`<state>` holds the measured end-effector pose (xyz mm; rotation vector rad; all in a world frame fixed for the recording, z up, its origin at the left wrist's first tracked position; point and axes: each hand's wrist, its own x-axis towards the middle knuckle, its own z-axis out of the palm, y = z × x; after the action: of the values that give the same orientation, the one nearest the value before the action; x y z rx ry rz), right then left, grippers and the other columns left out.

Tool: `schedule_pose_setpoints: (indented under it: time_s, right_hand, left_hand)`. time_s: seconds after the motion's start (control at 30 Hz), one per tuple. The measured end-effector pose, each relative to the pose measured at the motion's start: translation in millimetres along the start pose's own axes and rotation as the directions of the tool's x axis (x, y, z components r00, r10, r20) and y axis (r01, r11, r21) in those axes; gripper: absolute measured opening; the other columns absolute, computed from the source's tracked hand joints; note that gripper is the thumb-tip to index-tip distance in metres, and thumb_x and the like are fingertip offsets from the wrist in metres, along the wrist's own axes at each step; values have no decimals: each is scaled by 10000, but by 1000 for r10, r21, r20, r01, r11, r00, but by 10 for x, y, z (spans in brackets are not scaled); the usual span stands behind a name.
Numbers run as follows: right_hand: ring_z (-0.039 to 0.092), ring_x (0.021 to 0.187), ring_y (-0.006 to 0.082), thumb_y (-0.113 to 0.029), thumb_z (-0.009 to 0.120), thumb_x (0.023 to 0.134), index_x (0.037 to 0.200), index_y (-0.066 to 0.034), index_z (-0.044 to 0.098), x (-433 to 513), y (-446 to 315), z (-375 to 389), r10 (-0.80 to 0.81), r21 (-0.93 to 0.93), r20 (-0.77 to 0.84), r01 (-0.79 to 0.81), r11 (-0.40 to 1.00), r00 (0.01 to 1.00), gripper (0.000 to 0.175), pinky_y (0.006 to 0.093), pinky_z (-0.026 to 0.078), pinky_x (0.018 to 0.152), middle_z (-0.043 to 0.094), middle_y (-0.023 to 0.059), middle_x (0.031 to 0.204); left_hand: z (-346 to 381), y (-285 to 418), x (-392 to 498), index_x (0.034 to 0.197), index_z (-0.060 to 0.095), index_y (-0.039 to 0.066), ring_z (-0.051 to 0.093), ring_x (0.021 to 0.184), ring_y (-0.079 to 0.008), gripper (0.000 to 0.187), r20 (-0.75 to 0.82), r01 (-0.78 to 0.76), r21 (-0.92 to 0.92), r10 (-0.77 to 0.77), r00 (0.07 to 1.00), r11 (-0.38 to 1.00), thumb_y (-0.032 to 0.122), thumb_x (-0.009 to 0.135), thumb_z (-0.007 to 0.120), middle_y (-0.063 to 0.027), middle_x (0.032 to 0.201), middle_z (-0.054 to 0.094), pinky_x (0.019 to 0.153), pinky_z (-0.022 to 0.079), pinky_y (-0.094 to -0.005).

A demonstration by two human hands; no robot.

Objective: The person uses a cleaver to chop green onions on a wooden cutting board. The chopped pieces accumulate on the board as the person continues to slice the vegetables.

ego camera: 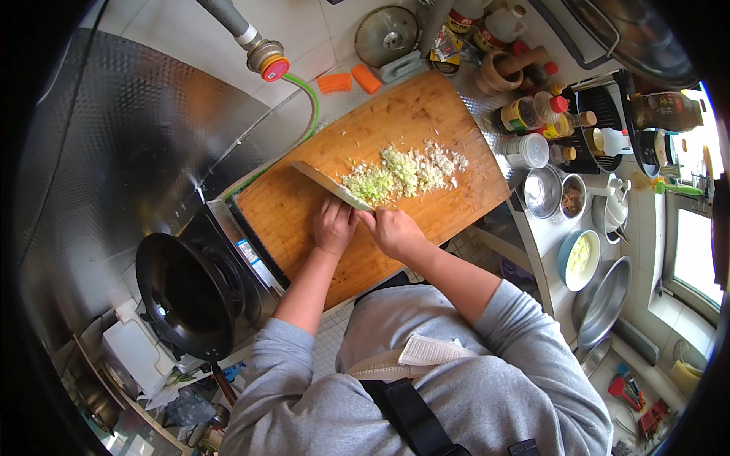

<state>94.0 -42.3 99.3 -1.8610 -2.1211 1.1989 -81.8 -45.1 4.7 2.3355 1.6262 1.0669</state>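
Observation:
A cleaver (325,181) is tilted over the wooden cutting board (274,211), its blade pointing up and left. My right hand (396,232) grips it at the handle end, most of the handle being hidden by the fingers. Against the near side of the blade is my left hand (333,226), fingers close together; their tips are partly hidden, so their hold is unclear. Beyond the blade, finely chopped pale green and white vegetable (402,171) lies in a loose band, with small bits scattered around it.
A black wok (185,296) sits on the stove at left. Orange blocks (335,83), a glass lid (388,37) and a mortar (497,73) line the back. Sauce bottles (522,114), metal bowls (542,191) and a bowl of chopped vegetable (579,259) stand at right.

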Motion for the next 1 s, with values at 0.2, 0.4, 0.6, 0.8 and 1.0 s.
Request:
schedule_pose_setpoints:
  time_s: [0.2,0.4,0.6,0.8,1.0]
  right_hand:
    - [712,753,489,-558,467,1072,874,18,696,-144,86,35,40,-38,2,-40,998,999,650,542,587,683,697,298,756]
    - [708,793,491,-548,474,1073,905,2,694,-26,-6,56,74,-52,34,-72,996,997,616,555,578,728,706,297,792]
    - [721,780,480,-576,454,1070,896,16,689,-6,58,80,60,-24,14,-60,998,998,660,536,595,708,711,304,806]
    - [712,720,476,-547,482,1068,903,14,660,-222,70,14,11,-45,-47,-13,999,999,612,545,586,664,695,288,735]
    - [702,734,470,-507,551,1054,902,-8,673,-399,9,-80,89,-71,-6,-89,994,996,536,550,569,681,698,270,739]
  left_hand:
    - [3,-24,-76,992,706,65,669,903,-377,173,32,19,7,-20,999,1000,209,905,748,-145,1012,675,710,583,-457]
    - [-38,-15,-54,1010,701,56,654,936,-405,213,41,22,-15,-22,999,1000,251,931,732,-162,1070,667,779,573,-478]
    - [-126,36,27,971,690,63,642,891,-377,145,15,22,-23,-21,1000,1000,123,863,765,-139,1009,651,757,565,-458]
    - [-38,-18,-100,1002,708,57,657,932,-385,187,26,36,22,-36,999,999,178,877,778,-143,1038,674,781,575,-457]
    - [-28,-14,-114,1053,724,55,671,989,-395,248,42,44,44,-46,998,998,233,888,775,-147,1045,687,817,586,-462]
